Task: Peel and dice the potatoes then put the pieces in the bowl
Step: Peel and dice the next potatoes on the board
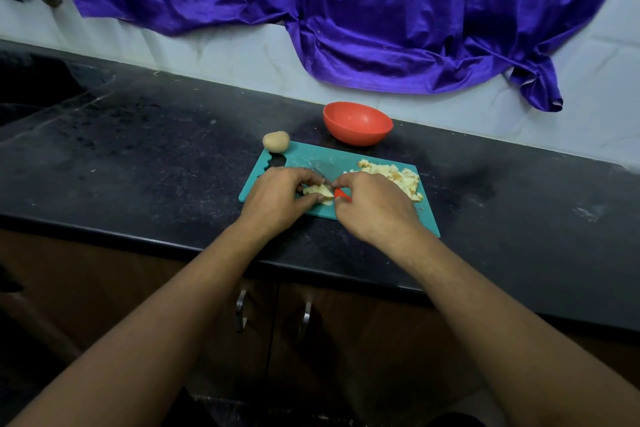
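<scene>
Above the brown cabinet doors (284,340), both hands work at the near edge of a teal plastic cutting board (308,156) on the black stone counter (138,149). The left hand (277,194) curls its fingers and thumb around a pale, partly cut potato piece (320,190), pinning it to the board. The right hand (374,208) clenches a red-handled knife (343,195); its fist hides most of the handle, and the blade is hard to make out. A heap of diced potato (398,177) lies on the board's right side. A whole peeled potato (276,141) sits at the far left corner. Beyond stands the orange-red plastic bowl (357,123), under a draped purple cloth (346,10).
</scene>
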Motion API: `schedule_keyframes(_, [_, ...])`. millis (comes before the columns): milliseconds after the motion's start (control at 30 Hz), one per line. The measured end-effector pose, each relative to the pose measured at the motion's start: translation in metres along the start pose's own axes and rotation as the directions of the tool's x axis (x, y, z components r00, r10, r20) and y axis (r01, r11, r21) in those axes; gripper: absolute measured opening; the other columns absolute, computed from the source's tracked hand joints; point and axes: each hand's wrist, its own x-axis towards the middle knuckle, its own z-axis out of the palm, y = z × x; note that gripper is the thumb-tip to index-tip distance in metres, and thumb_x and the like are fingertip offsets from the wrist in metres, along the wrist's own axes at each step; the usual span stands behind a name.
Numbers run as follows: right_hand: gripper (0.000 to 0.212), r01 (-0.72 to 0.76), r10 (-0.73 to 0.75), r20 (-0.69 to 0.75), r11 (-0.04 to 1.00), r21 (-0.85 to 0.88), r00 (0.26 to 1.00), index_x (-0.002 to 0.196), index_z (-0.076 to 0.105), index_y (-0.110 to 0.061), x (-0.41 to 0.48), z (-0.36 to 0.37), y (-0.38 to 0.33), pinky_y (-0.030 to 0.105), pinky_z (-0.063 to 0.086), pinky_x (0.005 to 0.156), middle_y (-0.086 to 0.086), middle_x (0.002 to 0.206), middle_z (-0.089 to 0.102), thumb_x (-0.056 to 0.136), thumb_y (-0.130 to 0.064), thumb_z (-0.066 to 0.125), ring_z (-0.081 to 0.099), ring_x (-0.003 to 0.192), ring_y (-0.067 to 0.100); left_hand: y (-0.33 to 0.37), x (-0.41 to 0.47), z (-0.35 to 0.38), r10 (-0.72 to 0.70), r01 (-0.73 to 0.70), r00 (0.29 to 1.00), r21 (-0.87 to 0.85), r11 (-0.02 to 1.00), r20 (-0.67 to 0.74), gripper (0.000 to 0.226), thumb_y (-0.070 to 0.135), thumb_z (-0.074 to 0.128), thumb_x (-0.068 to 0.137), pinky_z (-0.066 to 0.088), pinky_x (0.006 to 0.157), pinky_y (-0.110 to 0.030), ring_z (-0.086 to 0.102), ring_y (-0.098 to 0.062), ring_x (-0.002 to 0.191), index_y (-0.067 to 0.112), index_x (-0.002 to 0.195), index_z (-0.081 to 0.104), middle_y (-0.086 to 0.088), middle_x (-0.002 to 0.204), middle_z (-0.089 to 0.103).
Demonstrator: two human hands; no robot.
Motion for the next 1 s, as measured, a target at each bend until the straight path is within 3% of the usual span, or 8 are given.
schedule_keyframes(133, [0.032, 0.006, -0.005, 0.019, 0.999, -0.033, 1.0, 0.129, 0.067, -0.03, 0.0, -0.002, -0.005, 0.034, 0.046, 0.075, 0.002, 0.116, 0.068, 0.098, -0.028, 0.059, 0.051, 0.09, 0.019, 0.0, 0.0, 0.001, -0.003, 0.003, 1.0, 0.005, 1.0, -0.011, 0.027, 0.034, 0.081, 0.085, 0.056, 0.089, -0.038, 0.066, -0.007, 0.096, 0.032, 0.112, 0.077, 0.015, 0.106, 0.076])
schedule_keyframes(300, [0.035, 0.01, -0.005, 0.045, 0.994, -0.112, 0.999, 0.129, 0.067, -0.027, 0.007, -0.006, -0.013, 0.036, 0.048, 0.079, 0.005, 0.118, 0.066, 0.096, -0.03, 0.059, 0.061, 0.106, 0.027, 0.0, 0.001, 0.002, -0.016, 0.016, 1.0, 0.027, 1.0, -0.012, 0.026, 0.036, 0.079, 0.086, 0.056, 0.089, -0.04, 0.066, -0.01, 0.098, 0.033, 0.111, 0.077, 0.015, 0.105, 0.076])
schedule_keyframes(400, [0.035, 0.023, -0.015, 0.05, 0.989, -0.145, 0.999, 0.129, 0.066, -0.026, 0.002, 0.006, -0.012, 0.036, 0.046, 0.073, 0.004, 0.105, 0.064, 0.096, -0.028, 0.058, 0.061, 0.096, 0.026, -0.002, 0.002, 0.004, -0.035, 0.035, 0.999, 0.031, 0.999, -0.023, 0.024, 0.039, 0.079, 0.085, 0.056, 0.088, -0.04, 0.067, -0.008, 0.096, 0.037, 0.108, 0.077, 0.016, 0.101, 0.076])
schedule_keyframes(567, [0.05, 0.086, -0.089, -0.003, 0.977, -0.194, 0.996, 0.153, 0.043, -0.028, -0.018, 0.037, -0.002, 0.037, 0.039, 0.069, 0.0, 0.089, 0.052, 0.103, -0.026, 0.049, 0.06, 0.091, 0.025, -0.004, 0.003, 0.007, -0.059, 0.06, 0.998, 0.034, 0.998, -0.025, 0.028, 0.044, 0.08, 0.082, 0.057, 0.087, -0.04, 0.067, -0.008, 0.094, 0.036, 0.109, 0.077, 0.015, 0.1, 0.076])
schedule_keyframes(667, [0.051, 0.101, -0.107, -0.021, 0.974, -0.204, 0.994, 0.154, 0.042, -0.028, -0.015, 0.04, 0.001, 0.037, 0.039, 0.069, 0.002, 0.089, 0.052, 0.103, -0.026, 0.048, 0.062, 0.094, 0.026, -0.002, 0.002, 0.004, -0.055, 0.055, 0.998, 0.029, 0.998, -0.023, 0.028, 0.044, 0.08, 0.082, 0.057, 0.086, -0.04, 0.067, -0.008, 0.093, 0.035, 0.108, 0.077, 0.015, 0.099, 0.076])
schedule_keyframes(733, [0.049, 0.103, -0.111, -0.035, 0.98, -0.167, 0.993, 0.152, 0.045, -0.032, -0.014, 0.039, 0.006, 0.037, 0.042, 0.07, 0.0, 0.09, 0.056, 0.104, -0.028, 0.048, 0.062, 0.093, 0.024, 0.0, 0.002, 0.003, -0.057, 0.057, 0.998, 0.028, 0.998, -0.022, 0.028, 0.042, 0.08, 0.083, 0.056, 0.088, -0.038, 0.067, -0.007, 0.094, 0.034, 0.11, 0.077, 0.014, 0.101, 0.076])
schedule_keyframes(900, [0.037, -0.083, 0.086, -0.009, 0.979, 0.184, 0.996, 0.139, 0.062, -0.039, 0.0, 0.032, 0.027, 0.034, 0.052, 0.072, -0.007, 0.101, 0.068, 0.102, -0.033, 0.057, 0.062, 0.084, 0.012, 0.005, -0.001, 0.0, -0.069, 0.069, 0.997, 0.013, 0.998, -0.028, 0.029, 0.04, 0.082, 0.083, 0.056, 0.088, -0.037, 0.067, -0.01, 0.094, 0.03, 0.11, 0.078, 0.011, 0.102, 0.076])
schedule_keyframes(1000, [0.036, -0.102, 0.107, -0.003, 0.959, 0.265, 0.994, 0.136, 0.065, -0.037, 0.006, 0.028, 0.03, 0.031, 0.043, 0.059, -0.012, 0.086, 0.062, 0.101, -0.032, 0.059, 0.056, 0.069, 0.007, 0.006, -0.002, -0.002, -0.074, 0.075, 0.997, 0.013, 0.997, -0.022, 0.027, 0.039, 0.082, 0.084, 0.055, 0.088, -0.035, 0.067, -0.009, 0.095, 0.029, 0.11, 0.079, 0.01, 0.102, 0.077])
